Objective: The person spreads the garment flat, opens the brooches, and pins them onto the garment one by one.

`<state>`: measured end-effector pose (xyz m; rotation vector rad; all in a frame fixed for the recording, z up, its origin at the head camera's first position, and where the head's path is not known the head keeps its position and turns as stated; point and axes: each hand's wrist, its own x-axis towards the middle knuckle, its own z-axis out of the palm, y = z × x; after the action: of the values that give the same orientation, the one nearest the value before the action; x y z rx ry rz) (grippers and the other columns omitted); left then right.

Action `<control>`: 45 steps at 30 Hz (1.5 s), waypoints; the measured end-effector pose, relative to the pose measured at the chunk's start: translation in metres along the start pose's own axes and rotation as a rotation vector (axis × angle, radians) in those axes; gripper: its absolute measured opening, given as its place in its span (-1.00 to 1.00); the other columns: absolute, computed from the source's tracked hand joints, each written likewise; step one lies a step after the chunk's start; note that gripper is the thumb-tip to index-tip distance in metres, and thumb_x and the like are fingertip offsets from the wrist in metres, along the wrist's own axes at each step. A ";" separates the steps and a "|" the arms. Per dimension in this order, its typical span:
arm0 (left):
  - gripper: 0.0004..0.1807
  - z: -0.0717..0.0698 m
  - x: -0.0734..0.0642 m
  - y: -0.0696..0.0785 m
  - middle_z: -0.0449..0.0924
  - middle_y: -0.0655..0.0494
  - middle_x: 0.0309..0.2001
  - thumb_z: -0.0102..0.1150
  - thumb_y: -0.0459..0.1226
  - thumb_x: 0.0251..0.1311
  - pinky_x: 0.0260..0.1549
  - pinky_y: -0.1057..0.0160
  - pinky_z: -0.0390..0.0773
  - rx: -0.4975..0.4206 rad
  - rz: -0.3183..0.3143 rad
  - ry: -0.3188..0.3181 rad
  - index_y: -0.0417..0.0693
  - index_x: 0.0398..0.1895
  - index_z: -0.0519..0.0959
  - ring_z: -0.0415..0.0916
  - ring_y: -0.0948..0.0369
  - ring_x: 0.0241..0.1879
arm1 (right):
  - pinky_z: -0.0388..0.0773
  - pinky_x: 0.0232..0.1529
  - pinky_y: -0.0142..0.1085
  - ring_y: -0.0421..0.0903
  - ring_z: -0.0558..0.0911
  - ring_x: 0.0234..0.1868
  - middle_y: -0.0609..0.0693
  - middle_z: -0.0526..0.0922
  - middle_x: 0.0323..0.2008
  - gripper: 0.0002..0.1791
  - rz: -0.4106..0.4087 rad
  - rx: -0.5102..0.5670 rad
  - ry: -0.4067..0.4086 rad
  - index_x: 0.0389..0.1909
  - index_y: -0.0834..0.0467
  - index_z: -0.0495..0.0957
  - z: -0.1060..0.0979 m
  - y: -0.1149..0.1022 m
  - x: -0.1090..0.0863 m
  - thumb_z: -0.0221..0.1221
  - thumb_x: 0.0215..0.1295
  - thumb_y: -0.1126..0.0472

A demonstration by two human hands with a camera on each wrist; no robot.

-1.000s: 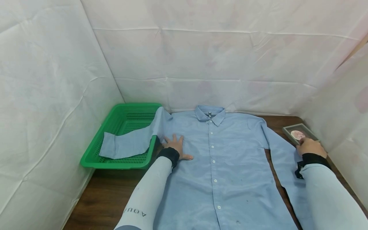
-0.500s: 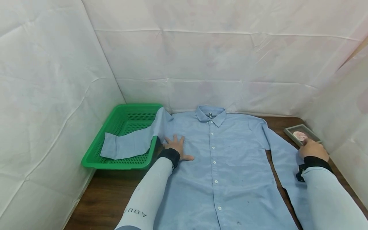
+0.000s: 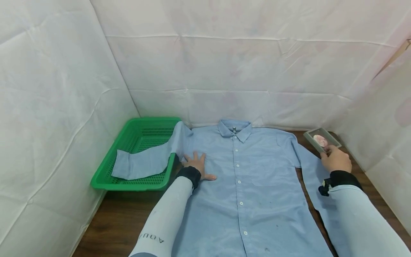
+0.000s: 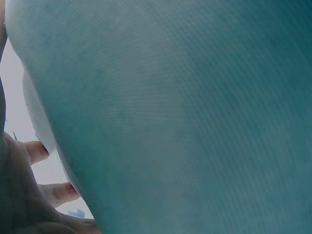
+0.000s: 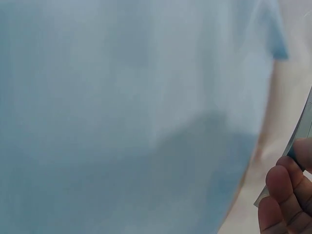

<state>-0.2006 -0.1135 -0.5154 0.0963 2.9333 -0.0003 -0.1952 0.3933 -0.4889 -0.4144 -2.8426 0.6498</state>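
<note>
A light blue button-up shirt (image 3: 221,200) lies spread with its collar at the far side. My left hand (image 3: 196,165) rests on its chest near the left sleeve, fingers spread; in the left wrist view its fingers (image 4: 58,193) show beside blue cloth. That left sleeve (image 3: 141,165) runs over the rim into a green plastic basket (image 3: 99,182). At the right, my right hand (image 3: 337,160) grips the near edge of a shallow grey rectangular box (image 3: 330,137) with a pinkish oval on it. The box is tilted beyond the right sleeve (image 3: 313,167). In the right wrist view, the fingers curl at its edge (image 5: 303,122).
The dark brown wooden table (image 3: 122,221) shows at the front left and along the right edge. White sheets (image 3: 224,64) hang close behind and on both sides of the table.
My right hand has shifted left and slightly away from me with the grey box, which now looks raised. My left hand, the shirt and the basket have stayed put.
</note>
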 end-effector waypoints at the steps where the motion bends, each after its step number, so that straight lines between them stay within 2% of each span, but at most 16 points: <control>1: 0.36 0.001 0.001 0.000 0.00 -0.24 0.44 0.20 0.57 -0.45 0.06 -0.44 0.21 -0.001 0.000 0.002 0.15 0.51 0.08 -0.08 -0.52 0.30 | 0.42 -0.37 0.17 0.39 0.50 -0.26 0.50 0.51 -0.15 -0.63 -0.015 0.015 0.016 0.05 0.38 0.39 0.001 -0.004 0.000 0.03 0.38 0.18; 8: 0.36 0.003 0.011 0.000 -0.02 -0.27 0.44 0.14 0.59 -0.41 0.06 -0.43 0.23 0.021 0.026 -0.011 0.14 0.52 0.04 -0.08 -0.53 0.29 | 0.38 -0.45 -0.03 0.24 0.51 -0.32 0.39 0.57 -0.19 -0.62 -0.088 0.091 0.068 0.10 0.32 0.43 0.010 -0.036 -0.007 0.05 0.40 0.15; 13: 0.35 -0.005 0.006 -0.001 0.00 -0.28 0.43 0.20 0.56 -0.42 0.05 -0.44 0.22 -0.012 0.039 -0.013 0.11 0.50 0.09 -0.08 -0.55 0.28 | 0.41 -0.47 -0.07 0.14 0.56 -0.39 0.29 0.62 -0.24 -0.71 -0.221 0.126 0.080 0.01 0.26 0.50 0.025 -0.069 -0.020 0.10 0.38 0.18; 16: 0.26 -0.009 0.001 0.006 0.08 -0.27 0.41 0.27 0.50 -0.37 0.07 -0.40 0.24 -0.052 0.071 0.044 0.10 0.46 0.20 0.02 -0.50 0.27 | 0.44 -0.45 -0.04 0.11 0.59 -0.42 0.25 0.65 -0.31 -0.80 -0.343 0.134 0.095 -0.10 0.24 0.54 0.037 -0.093 -0.029 0.16 0.33 0.23; 18: 0.17 -0.011 0.000 0.017 0.14 -0.25 0.39 0.28 0.44 -0.26 0.10 -0.32 0.27 -0.091 0.111 0.097 0.07 0.44 0.23 0.11 -0.41 0.27 | 0.45 -0.42 -0.01 0.10 0.60 -0.42 0.22 0.66 -0.35 -0.85 -0.408 0.136 0.105 -0.16 0.22 0.56 0.042 -0.110 -0.034 0.19 0.29 0.26; 20: 0.09 -0.013 0.001 0.032 0.18 -0.23 0.37 0.29 0.36 -0.14 0.16 -0.23 0.27 -0.180 0.169 0.152 0.00 0.43 0.23 0.17 -0.30 0.28 | 0.46 -0.40 -0.01 0.08 0.60 -0.42 0.20 0.67 -0.36 -0.87 -0.452 0.141 0.100 -0.19 0.20 0.56 0.045 -0.126 -0.039 0.21 0.27 0.27; 22: 0.05 -0.015 0.000 0.048 0.19 -0.20 0.38 0.25 0.30 0.00 0.22 -0.12 0.26 -0.315 0.214 0.162 -0.06 0.46 0.16 0.19 -0.18 0.32 | 0.46 -0.40 -0.03 0.06 0.60 -0.40 0.18 0.67 -0.36 -0.88 -0.476 0.163 0.087 -0.20 0.19 0.56 0.047 -0.143 -0.045 0.21 0.27 0.26; 25: 0.00 -0.021 -0.006 0.068 0.16 -0.15 0.41 0.19 0.20 0.16 0.28 0.00 0.23 -0.592 0.252 0.117 -0.11 0.50 0.02 0.16 -0.04 0.37 | 0.47 -0.42 -0.10 0.01 0.60 -0.42 0.15 0.67 -0.37 -0.88 -0.517 0.216 0.064 -0.20 0.17 0.57 0.049 -0.166 -0.060 0.23 0.28 0.26; 29: -0.03 -0.021 -0.018 0.082 0.23 -0.11 0.38 0.11 0.18 0.24 0.19 0.04 0.35 -0.913 0.263 0.059 -0.10 0.52 -0.07 0.29 0.00 0.31 | 0.46 -0.48 -0.19 -0.08 0.59 -0.47 0.08 0.66 -0.40 -0.89 -0.593 0.281 0.058 -0.22 0.14 0.57 0.052 -0.188 -0.078 0.26 0.27 0.27; 33: -0.07 -0.019 -0.028 0.087 0.37 -0.09 0.28 0.04 0.19 0.27 0.01 0.09 0.51 -1.136 0.275 0.031 -0.09 0.52 -0.05 0.46 0.04 0.16 | 0.46 -0.49 -0.24 -0.14 0.55 -0.48 0.01 0.62 -0.45 -0.90 -0.654 0.312 0.052 -0.23 0.13 0.57 0.055 -0.202 -0.091 0.27 0.26 0.27; 36: -0.17 -0.020 -0.029 0.087 0.48 -0.06 0.17 0.03 0.16 0.30 -0.07 0.08 0.56 -1.318 0.263 0.026 -0.08 0.48 0.06 0.55 0.09 0.04 | 0.45 -0.49 -0.26 -0.18 0.52 -0.51 -0.05 0.59 -0.48 -0.91 -0.680 0.322 0.041 -0.26 0.11 0.58 0.061 -0.208 -0.097 0.28 0.24 0.28; 39: -0.31 -0.018 -0.030 0.085 0.55 -0.08 0.06 0.04 0.11 0.32 -0.06 0.00 0.55 -1.574 0.233 0.031 -0.07 0.38 0.24 0.60 0.06 -0.04 | 0.46 -0.49 -0.28 -0.22 0.51 -0.52 -0.10 0.57 -0.52 -0.91 -0.699 0.330 0.038 -0.29 0.09 0.58 0.069 -0.210 -0.103 0.29 0.22 0.28; 42: -0.42 -0.012 -0.032 0.083 0.57 -0.11 0.02 0.02 0.08 0.35 0.00 -0.06 0.51 -1.832 0.190 0.011 -0.08 0.27 0.36 0.59 -0.01 -0.03 | 0.46 -0.49 -0.30 -0.26 0.51 -0.52 -0.14 0.56 -0.53 -0.91 -0.729 0.345 0.037 -0.32 0.08 0.60 0.077 -0.208 -0.108 0.31 0.19 0.29; 45: -0.42 -0.005 -0.036 0.081 0.57 -0.10 0.01 -0.05 0.09 0.38 -0.01 -0.03 0.51 -1.993 0.185 -0.029 -0.10 0.27 0.37 0.58 0.00 -0.03 | 0.44 -0.50 -0.33 -0.29 0.49 -0.51 -0.18 0.53 -0.53 -0.89 -0.776 0.346 0.046 -0.33 0.06 0.61 0.086 -0.204 -0.112 0.33 0.17 0.30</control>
<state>-0.1614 -0.0350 -0.5027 0.0252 1.5789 2.4931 -0.1574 0.1481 -0.4875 0.6803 -2.4616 0.8891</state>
